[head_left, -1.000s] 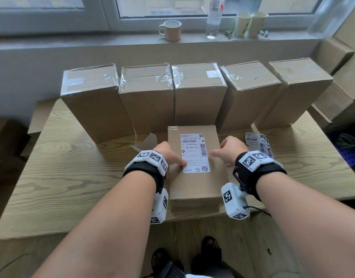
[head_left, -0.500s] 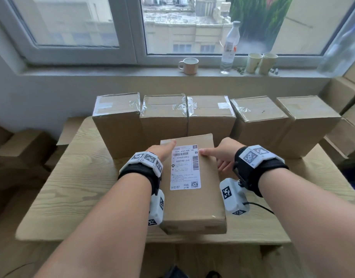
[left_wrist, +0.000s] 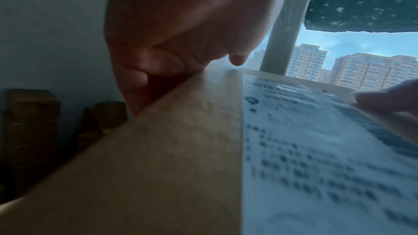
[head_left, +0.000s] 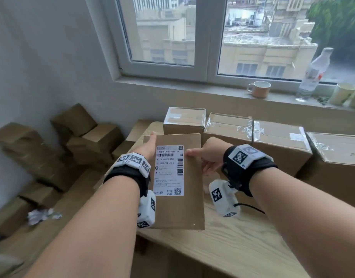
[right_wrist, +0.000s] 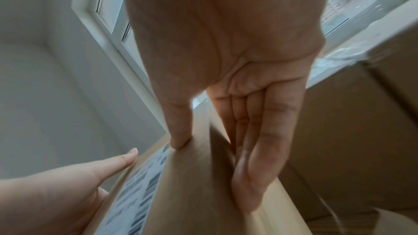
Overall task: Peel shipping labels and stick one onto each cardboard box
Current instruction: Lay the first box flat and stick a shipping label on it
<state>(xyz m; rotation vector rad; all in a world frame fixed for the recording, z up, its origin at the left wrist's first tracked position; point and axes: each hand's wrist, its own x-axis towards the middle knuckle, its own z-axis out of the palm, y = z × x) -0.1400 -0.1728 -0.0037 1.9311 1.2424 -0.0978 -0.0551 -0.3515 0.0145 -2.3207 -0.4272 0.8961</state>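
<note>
A flat cardboard box [head_left: 178,209] with a white shipping label [head_left: 168,171] stuck on its top face is held in the air over the table's left end. My left hand [head_left: 148,146] grips its left edge, thumb along the top and fingers curled underneath. My right hand [head_left: 204,155] grips the right edge, with the thumb on top touching the label's edge and the fingers along the side. In the left wrist view the label [left_wrist: 316,158] is blurred on the box [left_wrist: 169,158]. In the right wrist view my fingers [right_wrist: 260,149] lie straight against the box's side [right_wrist: 192,176].
Several taped, unlabelled boxes [head_left: 228,125] stand in a row at the back of the wooden table [head_left: 242,237]. A pile of boxes [head_left: 82,141] lies on the floor at the left, with crumpled paper [head_left: 42,215] nearby. On the windowsill stand a mug [head_left: 259,89], a bottle [head_left: 315,75] and cups [head_left: 343,94].
The labelled box lay on the table with my hands on its top. Both hands now grip its sides and have lifted it and carried it left; the view has swung left.
</note>
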